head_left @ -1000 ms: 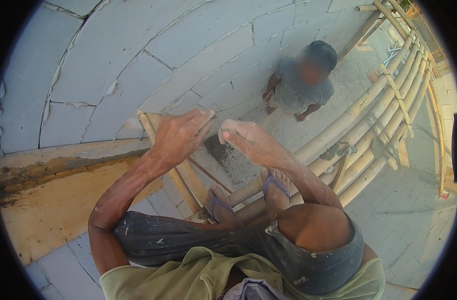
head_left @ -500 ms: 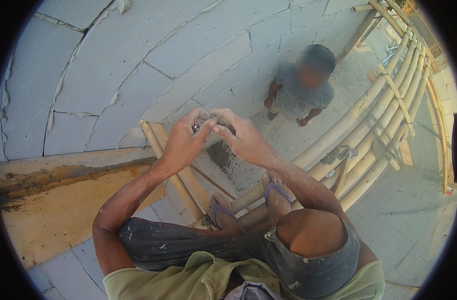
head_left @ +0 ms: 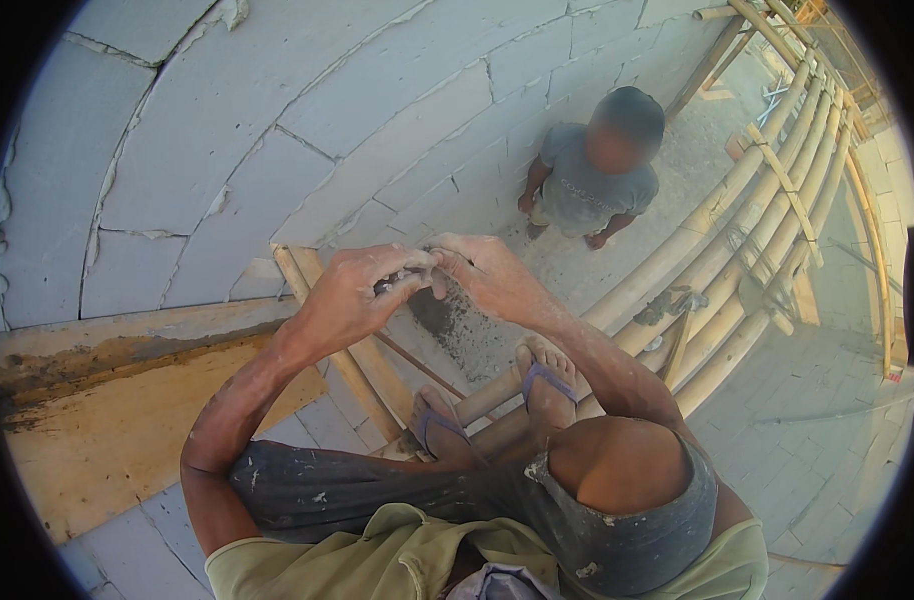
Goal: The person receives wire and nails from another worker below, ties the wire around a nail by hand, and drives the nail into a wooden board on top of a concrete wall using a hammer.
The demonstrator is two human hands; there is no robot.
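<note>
Dusty and pale at the fingers, my left hand (head_left: 349, 290) and my right hand (head_left: 494, 283) meet in front of me, above the knees. The left fingers curl around something small, with a dark and whitish bit showing in the gap; its kind is too small to tell. My right hand is closed, its thumb and fingertips pinched close against the left fingertips. Whatever lies in the right pinch is hidden. Both forearms are bent inward, and my feet in purple flip-flops rest on bamboo poles (head_left: 497, 437).
A grey block wall (head_left: 247, 190) with rough mortar joints rises ahead. Below stands another person (head_left: 597, 175) in a grey shirt. Long bamboo scaffold poles (head_left: 737, 235) curve along the right. A wooden board (head_left: 127, 420) lies left, beside a timber frame (head_left: 352, 370). Dark mortar (head_left: 442, 320) marks the ground.
Both hands sit slightly lower in the picture, and the left hand has turned a little. The shiny bit seen between the fingers earlier is now mostly covered.
</note>
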